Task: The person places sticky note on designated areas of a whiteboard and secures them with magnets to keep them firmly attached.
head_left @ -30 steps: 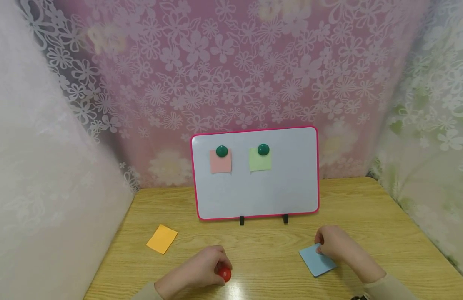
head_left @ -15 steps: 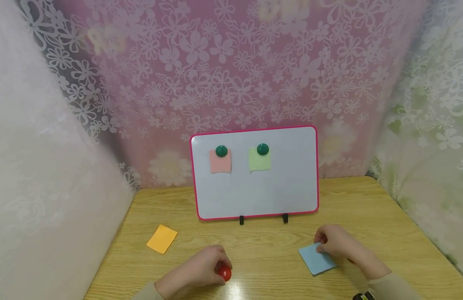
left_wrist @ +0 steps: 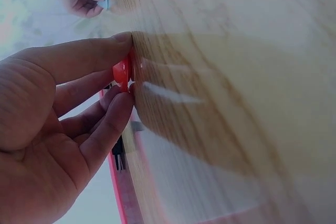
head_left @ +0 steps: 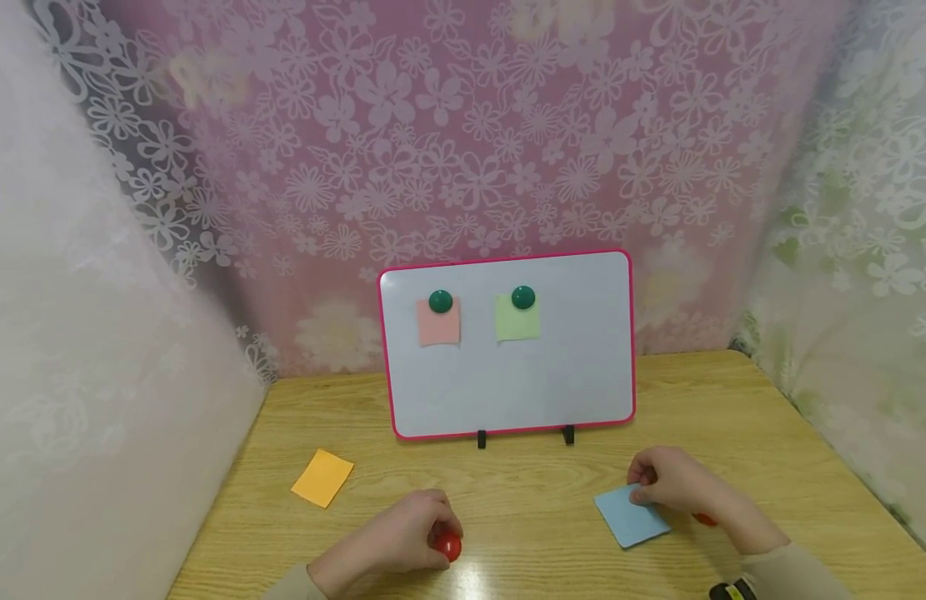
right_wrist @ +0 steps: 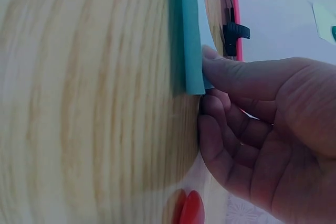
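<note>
My left hand (head_left: 413,533) pinches a round red magnet (head_left: 449,547) between thumb and fingertips, low at the tabletop. In the left wrist view the same red magnet (left_wrist: 122,72) shows on edge between the fingers. To the right, my right hand (head_left: 668,479) grips the far corner of a blue sticky note (head_left: 631,517). From the right wrist the blue sticky note (right_wrist: 191,35) is seen edge-on, with the thumb on its face and fingers behind. A second red magnet (head_left: 705,519) lies on the table, partly hidden under my right forearm.
A pink-framed whiteboard (head_left: 583,367) stands on black feet at the back. Green magnets hold a pink note (head_left: 438,329) and a light green note (head_left: 518,325) on it. An orange sticky note (head_left: 322,478) lies at left. Patterned curtains (head_left: 470,125) surround the wooden table (head_left: 508,483).
My right wrist has shifted slightly outward, and the second red magnet now shows beneath it. The blue sticky note stays at nearly the same spot. My left hand keeps its hold on the red magnet.
</note>
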`<act>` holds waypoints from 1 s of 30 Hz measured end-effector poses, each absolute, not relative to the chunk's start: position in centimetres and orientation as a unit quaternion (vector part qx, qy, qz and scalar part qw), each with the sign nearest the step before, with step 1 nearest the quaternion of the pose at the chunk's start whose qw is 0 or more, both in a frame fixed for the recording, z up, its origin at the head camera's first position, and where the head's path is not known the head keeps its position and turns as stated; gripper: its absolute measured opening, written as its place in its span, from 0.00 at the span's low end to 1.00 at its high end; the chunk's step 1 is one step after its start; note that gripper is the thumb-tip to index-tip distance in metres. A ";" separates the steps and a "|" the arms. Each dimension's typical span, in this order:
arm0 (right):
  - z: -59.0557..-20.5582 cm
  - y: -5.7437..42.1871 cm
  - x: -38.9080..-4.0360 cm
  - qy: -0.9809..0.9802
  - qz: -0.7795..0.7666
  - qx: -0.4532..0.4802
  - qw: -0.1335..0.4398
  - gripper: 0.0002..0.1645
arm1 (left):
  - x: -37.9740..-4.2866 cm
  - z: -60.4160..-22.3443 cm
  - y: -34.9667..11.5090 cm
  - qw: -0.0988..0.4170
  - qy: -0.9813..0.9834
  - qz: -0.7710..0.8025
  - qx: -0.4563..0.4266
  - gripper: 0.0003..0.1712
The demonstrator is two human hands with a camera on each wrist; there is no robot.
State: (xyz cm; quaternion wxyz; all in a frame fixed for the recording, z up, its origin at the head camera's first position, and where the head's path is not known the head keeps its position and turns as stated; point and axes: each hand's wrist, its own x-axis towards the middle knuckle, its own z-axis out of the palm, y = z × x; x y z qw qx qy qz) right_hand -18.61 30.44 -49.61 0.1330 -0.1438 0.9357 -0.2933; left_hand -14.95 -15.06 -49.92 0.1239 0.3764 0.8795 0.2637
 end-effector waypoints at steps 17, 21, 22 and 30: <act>-49.8 31.8 -18.5 0.900 -0.363 -0.177 0.162 0.10 | -15.2 -49.7 -15.5 0.139 0.867 0.304 0.369 0.15; -49.6 31.6 -18.4 0.892 -0.380 -0.187 0.161 0.09 | -15.2 -49.7 -15.6 0.138 0.868 0.306 0.366 0.16; -49.6 31.6 -18.4 0.890 -0.384 -0.188 0.161 0.09 | -15.2 -49.7 -15.6 0.138 0.868 0.306 0.366 0.16; -50.0 31.2 -18.6 0.871 -0.420 -0.195 0.166 0.10 | -15.3 -49.7 -15.8 0.143 0.867 0.312 0.362 0.15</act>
